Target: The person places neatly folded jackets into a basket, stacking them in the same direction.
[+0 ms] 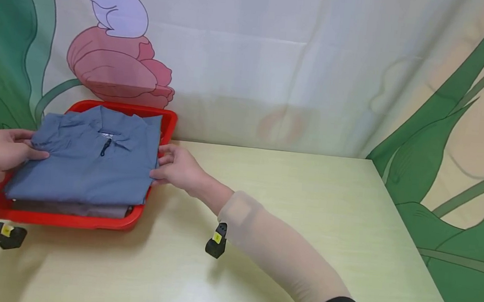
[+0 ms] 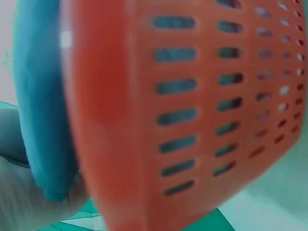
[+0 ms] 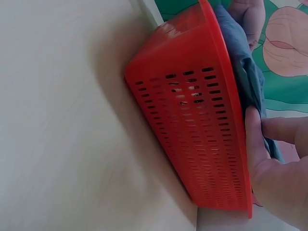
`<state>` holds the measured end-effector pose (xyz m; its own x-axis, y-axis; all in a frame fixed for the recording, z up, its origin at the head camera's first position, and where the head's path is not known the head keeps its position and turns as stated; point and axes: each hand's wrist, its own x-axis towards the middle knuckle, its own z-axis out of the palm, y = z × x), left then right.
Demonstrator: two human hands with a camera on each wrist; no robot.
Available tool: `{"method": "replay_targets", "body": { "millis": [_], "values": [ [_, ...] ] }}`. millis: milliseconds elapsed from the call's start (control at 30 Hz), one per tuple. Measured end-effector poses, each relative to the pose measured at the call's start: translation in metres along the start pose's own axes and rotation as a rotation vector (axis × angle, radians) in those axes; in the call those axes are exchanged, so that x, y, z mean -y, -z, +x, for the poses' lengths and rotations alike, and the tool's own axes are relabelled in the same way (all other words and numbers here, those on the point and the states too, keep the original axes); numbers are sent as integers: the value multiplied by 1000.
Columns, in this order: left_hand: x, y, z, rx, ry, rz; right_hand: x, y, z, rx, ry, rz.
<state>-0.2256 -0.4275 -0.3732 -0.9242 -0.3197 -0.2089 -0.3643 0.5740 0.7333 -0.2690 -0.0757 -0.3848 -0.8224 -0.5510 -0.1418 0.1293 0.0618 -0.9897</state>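
A folded blue shirt [image 1: 86,176] with a collar and a dark zip pull lies on top of the red plastic basket [image 1: 67,221], at the left of the head view. My left hand [image 1: 2,151] grips the shirt's left edge, its thumb on top and the other fingers partly hidden under the cloth. On the opposite side, my right hand [image 1: 180,169] pinches the right edge, just beside the basket rim. The right wrist view shows that thumb and finger [image 3: 281,130] closed on the cloth. Beneath the shirt, a greyish folded cloth [image 1: 73,208] shows inside the basket.
The basket's slotted side [image 3: 192,120] stands on a pale wooden table [image 1: 295,232]. Behind the table hangs a curtain [image 1: 241,64] printed with a cartoon animal and plants. The table's right edge slants past large printed green leaves [image 1: 433,139].
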Motion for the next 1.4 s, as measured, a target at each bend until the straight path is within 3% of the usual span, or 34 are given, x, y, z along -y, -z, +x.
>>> {"method": "replay_targets", "body": {
  "millis": [133,200,367,467,633,767,933,1000,1100,1233,1400],
  "values": [
    [-1,-3,-3,-40,21,14,-1,1,-2,40,-26,34],
    [-4,-5,-7,-83,8,74,-2,3,-3,64,-26,11],
    [-15,-12,-19,-214,-98,321,-8,11,-9,106,22,-123],
    [-25,-17,-28,-237,-174,409,-13,14,-13,113,68,-204],
    [-37,-29,-41,-168,-304,443,-19,16,-17,71,180,-302],
    [-36,-33,-44,-56,-340,456,-19,13,-20,66,242,-399],
    [-28,-36,-41,47,-352,464,-16,5,-25,76,329,-719],
    [-24,-38,-40,58,-351,458,-16,1,-26,59,390,-880],
    [-18,-41,-38,52,-358,449,-16,-2,-28,42,459,-1040],
    [-11,-48,-38,65,-356,435,-17,-4,-29,75,491,-1136],
    [-2,-57,-36,43,-369,466,-19,-5,-29,192,487,-1240]
  ]
}}
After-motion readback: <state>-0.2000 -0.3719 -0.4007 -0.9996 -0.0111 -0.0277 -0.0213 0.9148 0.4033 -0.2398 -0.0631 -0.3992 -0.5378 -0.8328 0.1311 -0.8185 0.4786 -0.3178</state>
